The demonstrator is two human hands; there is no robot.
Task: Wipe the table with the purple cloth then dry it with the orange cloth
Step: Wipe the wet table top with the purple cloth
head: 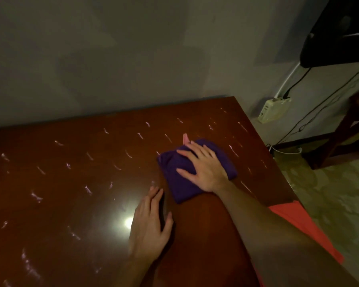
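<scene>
**Head view: purple cloth under the right hand on the wet bench**

Head view. A glossy reddish-brown wooden bench [71, 183] stood against a grey wall [112, 59]; scattered pale wet streaks [129, 154] and a bright lamp reflection [129, 222] marked its top. A folded purple cloth [180, 189] lay flat on the bench toward its right edge. The right hand [203, 168] rested on this cloth with palm down and fingers straight and spread, pressing rather than gripping. The left hand [150, 226] lay flat on the bare bench just beside the near left corner of the cloth, fingers straight and together, holding nothing. An orange-red cloth [307, 228] lay at the near right edge of the bench, partly hidden behind the right forearm. Beyond the bench, a cream power strip [273, 110] with black cables [319, 108] sat near the wall.
</scene>
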